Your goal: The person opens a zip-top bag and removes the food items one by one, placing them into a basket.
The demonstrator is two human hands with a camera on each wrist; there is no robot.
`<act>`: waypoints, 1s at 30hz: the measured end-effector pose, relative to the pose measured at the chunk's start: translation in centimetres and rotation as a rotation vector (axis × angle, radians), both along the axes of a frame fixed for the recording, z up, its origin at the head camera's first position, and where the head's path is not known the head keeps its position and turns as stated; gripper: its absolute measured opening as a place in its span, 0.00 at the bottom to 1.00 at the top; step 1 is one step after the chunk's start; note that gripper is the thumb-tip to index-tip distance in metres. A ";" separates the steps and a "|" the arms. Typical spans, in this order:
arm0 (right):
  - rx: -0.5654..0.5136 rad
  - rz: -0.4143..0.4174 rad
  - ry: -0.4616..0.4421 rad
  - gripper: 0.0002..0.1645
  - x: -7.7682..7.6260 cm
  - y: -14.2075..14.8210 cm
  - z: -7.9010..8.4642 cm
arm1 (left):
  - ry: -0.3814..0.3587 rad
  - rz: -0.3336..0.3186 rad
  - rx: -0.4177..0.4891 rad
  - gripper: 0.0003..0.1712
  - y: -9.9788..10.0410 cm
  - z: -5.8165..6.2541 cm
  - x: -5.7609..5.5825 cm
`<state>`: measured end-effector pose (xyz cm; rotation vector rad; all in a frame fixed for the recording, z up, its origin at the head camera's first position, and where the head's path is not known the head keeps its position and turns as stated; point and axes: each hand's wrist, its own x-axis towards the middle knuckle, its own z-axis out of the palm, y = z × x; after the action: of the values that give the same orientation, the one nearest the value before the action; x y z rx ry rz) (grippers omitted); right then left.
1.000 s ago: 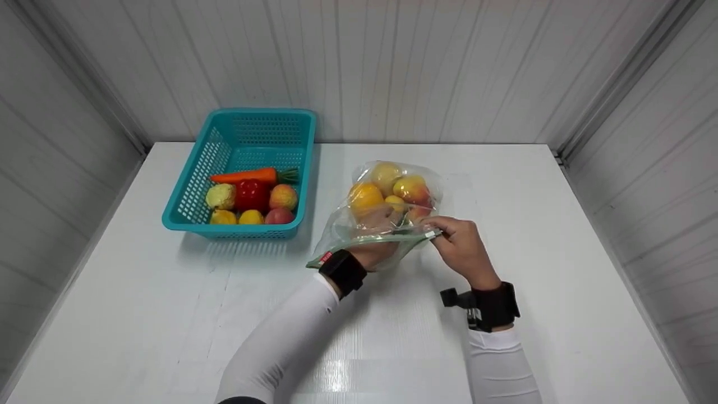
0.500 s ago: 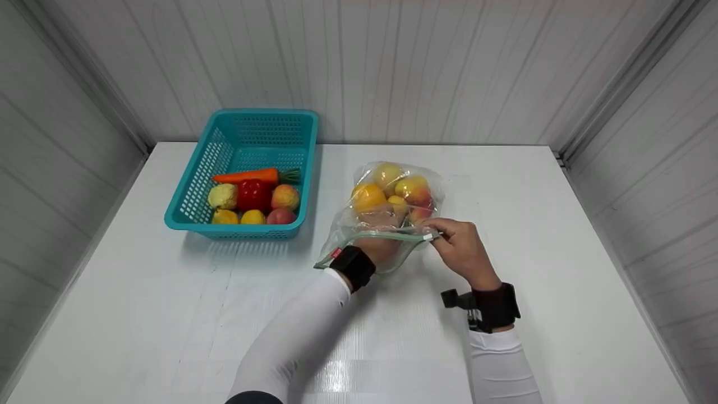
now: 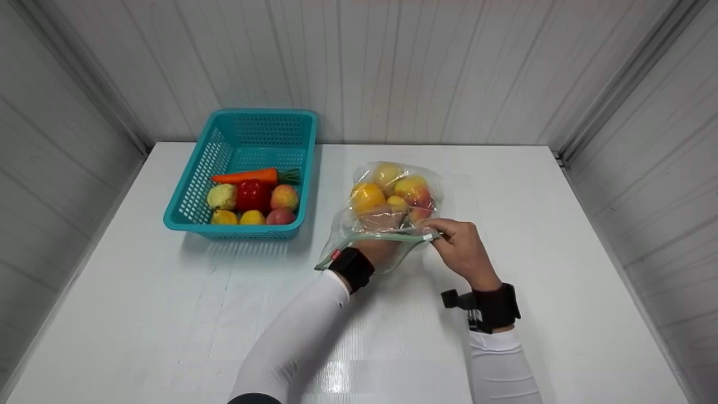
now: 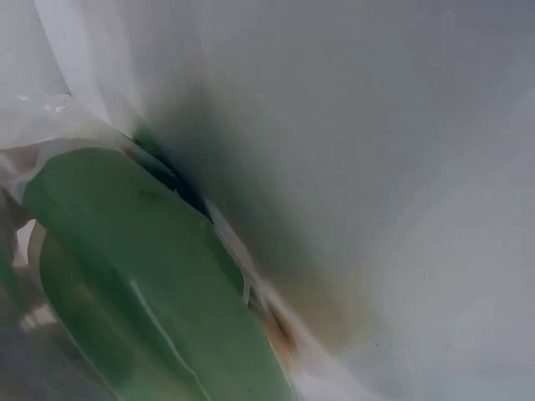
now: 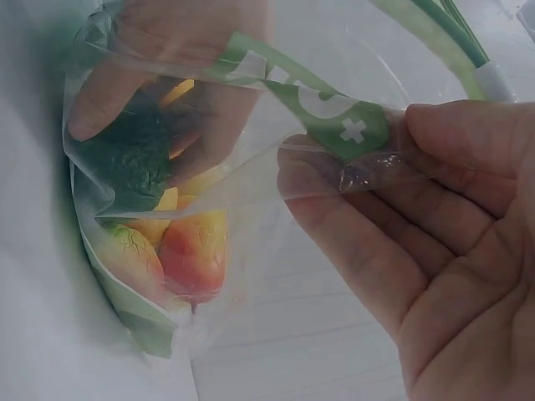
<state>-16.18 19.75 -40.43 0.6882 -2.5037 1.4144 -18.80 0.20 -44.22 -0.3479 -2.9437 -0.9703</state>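
A clear zip bag (image 3: pixel 387 238) with a green-edged mouth lies on the table, holding a yellow-orange fruit (image 3: pixel 368 197), a mango (image 3: pixel 412 189) and other fruit. My left hand (image 3: pixel 377 250) reaches through its mouth. Inside, the thumb and fingers curl around a dark green, bumpy fruit or vegetable (image 5: pixel 138 159), seen in the right wrist view; its kind is unclear. My right hand (image 3: pixel 463 247) pinches the right corner of the mouth between thumb and fingers, close to the white slider (image 5: pixel 495 82). Blurred green plastic (image 4: pixel 142 251) blocks much of the left wrist view.
Left of the bag stands a teal basket (image 3: pixel 303 163) with a carrot (image 3: pixel 247 177), a red bell pepper (image 3: pixel 253 195) and several fruits. The white table (image 3: pixel 140 280) meets ribbed panels (image 3: pixel 359 73) at the back and sides.
My left hand has moved slightly right and further into the bag, shifting the left corner of its mouth rightward. Over the last half second it barely moves. My right hand keeps its grip in place.
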 end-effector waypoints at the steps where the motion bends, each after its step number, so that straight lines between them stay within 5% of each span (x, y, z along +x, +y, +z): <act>1: -0.001 -0.001 -0.003 0.07 0.0 0.0 0.0 | 0.040 -0.013 -0.022 0.37 -0.1 0.1 0.0; 7: -0.009 -0.021 -0.010 0.08 0.1 0.0 0.1 | 0.182 -0.074 -0.128 0.39 -0.7 0.8 0.0; 12: -0.002 -0.023 -0.003 0.08 0.1 0.1 0.0 | 0.120 -0.063 -0.208 0.34 -1.3 1.2 0.5; 17: 0.008 -0.028 0.018 0.08 0.1 0.2 -0.1 | 0.045 -0.085 -0.148 0.27 -2.0 2.1 1.4; 25: -0.024 -0.025 0.021 0.08 0.2 0.2 -0.2 | 0.128 -0.163 0.053 0.29 -3.7 2.8 4.2; 30: -0.028 -0.025 0.024 0.09 0.1 0.2 -0.2 | 0.183 -0.187 0.065 0.32 -4.6 3.1 6.1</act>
<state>-16.06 19.92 -40.59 0.6621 -2.4612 1.4216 -12.72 -4.42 -41.08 -0.6802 -2.7456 -0.9913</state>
